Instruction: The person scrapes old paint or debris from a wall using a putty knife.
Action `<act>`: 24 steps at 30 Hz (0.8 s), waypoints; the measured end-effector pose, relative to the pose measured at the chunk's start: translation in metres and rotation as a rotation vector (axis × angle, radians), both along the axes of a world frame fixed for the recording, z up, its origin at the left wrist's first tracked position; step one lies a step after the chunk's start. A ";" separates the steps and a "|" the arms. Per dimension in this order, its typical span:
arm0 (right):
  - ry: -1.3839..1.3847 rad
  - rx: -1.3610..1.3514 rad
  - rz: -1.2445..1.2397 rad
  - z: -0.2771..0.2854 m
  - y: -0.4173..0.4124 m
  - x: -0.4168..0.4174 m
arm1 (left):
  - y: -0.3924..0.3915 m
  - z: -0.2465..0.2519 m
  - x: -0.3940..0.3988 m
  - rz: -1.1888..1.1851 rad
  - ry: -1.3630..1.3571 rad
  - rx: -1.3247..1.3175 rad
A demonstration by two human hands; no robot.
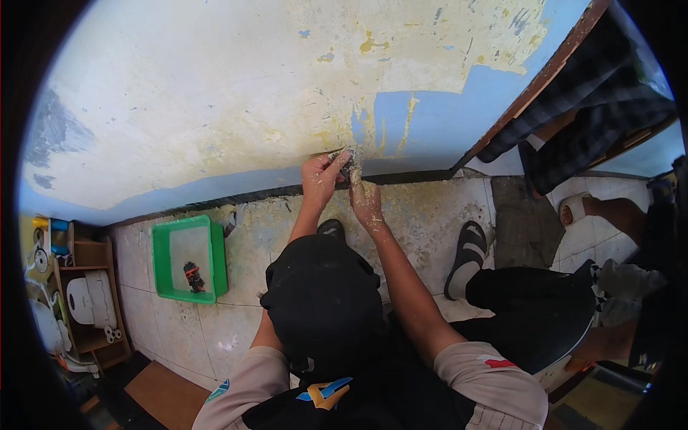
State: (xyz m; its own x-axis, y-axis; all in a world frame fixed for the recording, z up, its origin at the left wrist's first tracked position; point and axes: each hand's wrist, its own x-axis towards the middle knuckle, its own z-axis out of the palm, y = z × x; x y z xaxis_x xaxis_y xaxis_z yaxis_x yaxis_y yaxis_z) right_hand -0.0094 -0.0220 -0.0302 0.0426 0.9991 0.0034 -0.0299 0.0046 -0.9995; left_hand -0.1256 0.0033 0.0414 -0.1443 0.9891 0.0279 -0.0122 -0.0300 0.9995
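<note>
In the head view, my left hand (318,176) pinches a dark, crumpled wad (346,160) with its thumb on top. The wad is speckled with pale paint flakes; whether it is cloth or steel wool is hard to tell. My right hand (366,200) grips the lower right side of it, its fingers partly hidden. Flakes cling to both hands and to the right forearm. Just beyond them rises a wall (226,97) scraped down to a cream layer, with a patch of blue paint (424,115) left of the doorway.
A green plastic tub (219,258) with a dark, red-banded item (192,275) stands on the tiled floor (177,333), at left. Wooden shelving (88,260) lines the far left. At right are a grey floor cloth (521,220), a dark checked cloth (586,107) and another person's foot (574,209).
</note>
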 end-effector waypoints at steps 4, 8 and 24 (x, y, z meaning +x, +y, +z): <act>-0.094 0.081 -0.039 0.001 0.008 0.005 | 0.003 -0.009 0.004 0.032 -0.057 0.020; -0.157 0.014 0.032 0.003 0.011 0.011 | 0.008 -0.018 0.001 0.039 -0.075 0.046; -0.285 0.074 -0.011 0.051 0.018 0.006 | 0.010 0.031 0.011 0.156 -0.112 0.161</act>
